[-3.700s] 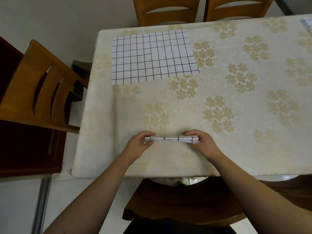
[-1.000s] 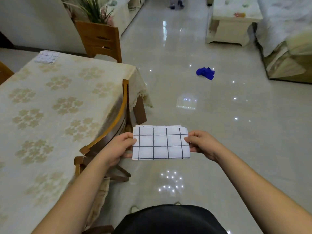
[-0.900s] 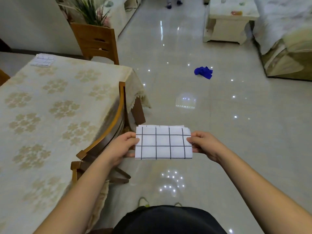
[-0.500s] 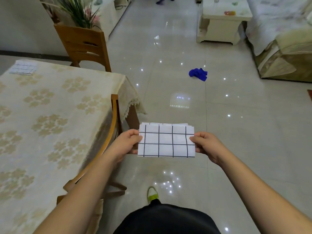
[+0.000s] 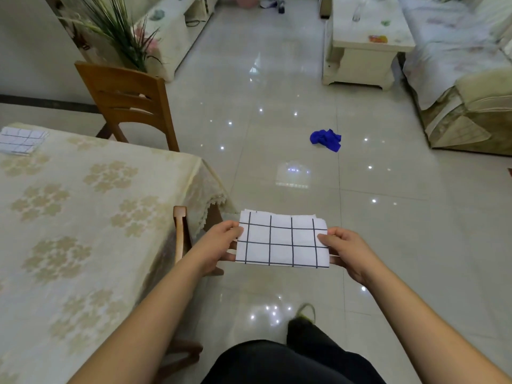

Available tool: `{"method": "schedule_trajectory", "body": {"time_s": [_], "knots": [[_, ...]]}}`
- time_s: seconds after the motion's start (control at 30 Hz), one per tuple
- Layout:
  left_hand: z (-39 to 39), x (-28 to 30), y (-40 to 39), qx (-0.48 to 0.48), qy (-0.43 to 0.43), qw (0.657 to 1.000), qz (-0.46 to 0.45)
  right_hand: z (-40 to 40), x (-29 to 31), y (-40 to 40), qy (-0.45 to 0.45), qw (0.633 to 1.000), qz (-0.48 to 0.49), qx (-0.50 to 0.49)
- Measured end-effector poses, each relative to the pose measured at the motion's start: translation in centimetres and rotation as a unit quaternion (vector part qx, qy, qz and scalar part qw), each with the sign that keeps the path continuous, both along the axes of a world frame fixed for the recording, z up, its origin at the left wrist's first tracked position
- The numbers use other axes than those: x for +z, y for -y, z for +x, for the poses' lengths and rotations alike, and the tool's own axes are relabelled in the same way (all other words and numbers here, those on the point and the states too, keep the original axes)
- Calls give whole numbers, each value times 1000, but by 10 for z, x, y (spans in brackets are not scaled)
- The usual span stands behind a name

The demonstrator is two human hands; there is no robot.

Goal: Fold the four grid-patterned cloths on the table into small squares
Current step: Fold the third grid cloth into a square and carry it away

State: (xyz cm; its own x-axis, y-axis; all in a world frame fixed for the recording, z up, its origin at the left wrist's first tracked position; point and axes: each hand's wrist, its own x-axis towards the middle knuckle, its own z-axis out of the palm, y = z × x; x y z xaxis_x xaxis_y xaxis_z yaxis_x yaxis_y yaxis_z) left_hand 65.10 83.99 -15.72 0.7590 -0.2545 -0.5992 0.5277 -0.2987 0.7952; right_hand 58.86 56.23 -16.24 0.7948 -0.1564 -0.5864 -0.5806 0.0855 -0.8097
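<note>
Cloth in hand: I hold a folded grid cloth (image 5: 282, 241) in the air over the floor, just off the desk's (image 5: 83, 217) right edge.
Hands: my left hand (image 5: 219, 245) pinches its left end, my right hand (image 5: 342, 246) its right end.
Done: this cloth reads folded, though oblong; a second folded grid cloth (image 5: 20, 140) lies at the desk's far-left corner.
Left: I judge two cloths remain, out of view.

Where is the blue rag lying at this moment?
The blue rag lies crumpled on the tiled floor, right of centre in the head view, between the table and the sofa.
</note>
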Motion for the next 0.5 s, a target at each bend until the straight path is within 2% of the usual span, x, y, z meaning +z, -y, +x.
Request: {"method": "schedule_trajectory", "body": {"time_s": [0.2,0.4,0.5], "knots": [[67,-7,40,29,15,999,15,80,-14,45,5,1000,-11,25],[120,5,87,54,24,998,24,165,-1,92,26,996,-28,76],[146,12,100,99,29,995,18,203,5,105,37,995,-34,92]]}}
